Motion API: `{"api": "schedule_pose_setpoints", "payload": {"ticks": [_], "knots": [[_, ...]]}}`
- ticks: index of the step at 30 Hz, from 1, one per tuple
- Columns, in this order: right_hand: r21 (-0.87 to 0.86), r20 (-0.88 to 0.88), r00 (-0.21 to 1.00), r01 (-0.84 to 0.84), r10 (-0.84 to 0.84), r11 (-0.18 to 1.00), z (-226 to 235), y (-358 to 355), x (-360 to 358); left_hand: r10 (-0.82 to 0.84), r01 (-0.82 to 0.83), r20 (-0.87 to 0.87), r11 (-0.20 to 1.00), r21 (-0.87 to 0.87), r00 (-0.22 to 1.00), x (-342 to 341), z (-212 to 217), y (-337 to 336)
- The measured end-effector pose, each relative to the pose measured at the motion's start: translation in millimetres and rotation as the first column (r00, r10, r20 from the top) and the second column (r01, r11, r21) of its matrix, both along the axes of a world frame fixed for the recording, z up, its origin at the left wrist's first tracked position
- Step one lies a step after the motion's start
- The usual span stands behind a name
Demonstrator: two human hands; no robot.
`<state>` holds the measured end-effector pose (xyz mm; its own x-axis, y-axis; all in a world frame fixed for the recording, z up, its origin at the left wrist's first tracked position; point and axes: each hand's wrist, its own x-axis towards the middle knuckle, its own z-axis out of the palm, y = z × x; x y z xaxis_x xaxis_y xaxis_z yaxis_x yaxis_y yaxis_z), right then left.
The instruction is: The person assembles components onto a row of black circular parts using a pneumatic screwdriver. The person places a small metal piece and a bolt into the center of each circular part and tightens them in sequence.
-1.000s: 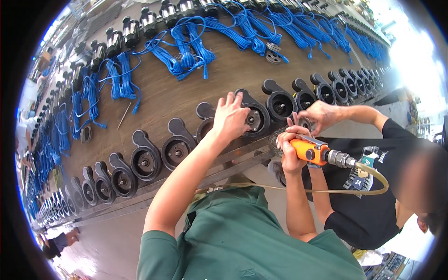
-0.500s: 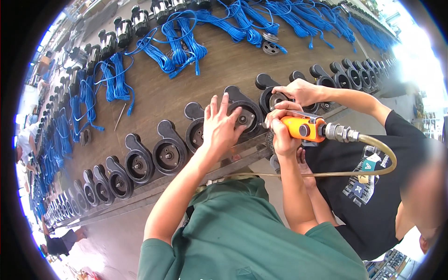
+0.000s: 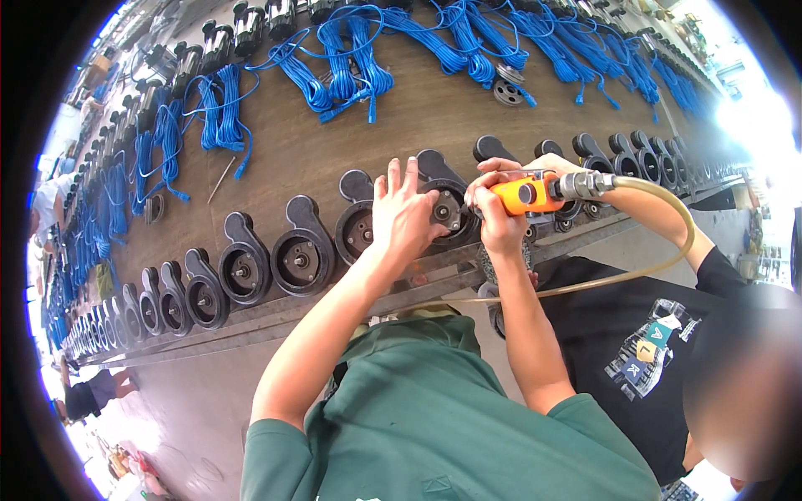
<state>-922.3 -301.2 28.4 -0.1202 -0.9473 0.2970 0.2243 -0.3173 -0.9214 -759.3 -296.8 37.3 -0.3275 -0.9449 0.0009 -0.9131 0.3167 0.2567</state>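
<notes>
so the left hand (image 3: pixel 401 219) is spread out over a black round case (image 3: pixel 447 207) at the near edge of the brown table (image 3: pixel 276 159), thumb and fingertips on the case; the right hand (image 3: pixel 501 219) is wrapped round an orange power tool (image 3: pixel 526 194), nose end right by that same case, though I can't tell if it's actually touching; a yellowish hose (image 3: pixel 688 221) loops off the back of the tool and runs behind the right forearm; a co-worker's arm (image 3: pixel 656 221) reaches in from the right, hand mostly hidden behind the tool, so no clue what it's doing; more black cases (image 3: pixel 302 260) line the edge both ways, and bundled blue cords (image 3: pixel 338 71) lie across the far side
</notes>
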Motion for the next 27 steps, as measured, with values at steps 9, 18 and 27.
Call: {"api": "schedule_pose_setpoints", "payload": {"ticks": [9, 18, 27], "knots": [[0.031, 0.075, 0.991, -0.112, 0.109, 0.993, -11.6, -9.2, 0.4, 0.057, -0.06, 0.027, 0.993, 0.1, 0.998, -9.3, -2.7, -2.9], [0.014, 0.103, 0.99, -0.102, 0.1, 0.995, -13.8, -20.0, 4.3, 0.057, -0.064, 0.095, 0.995, 0.073, 0.994, -12.2, -16.2, -2.7], [-0.017, 0.037, 0.997, -0.062, 0.063, 0.998, -12.2, -33.1, 10.5, 0.065, -0.072, 0.093, 0.995, 0.074, 0.994, -10.4, -17.3, -1.8]]}}
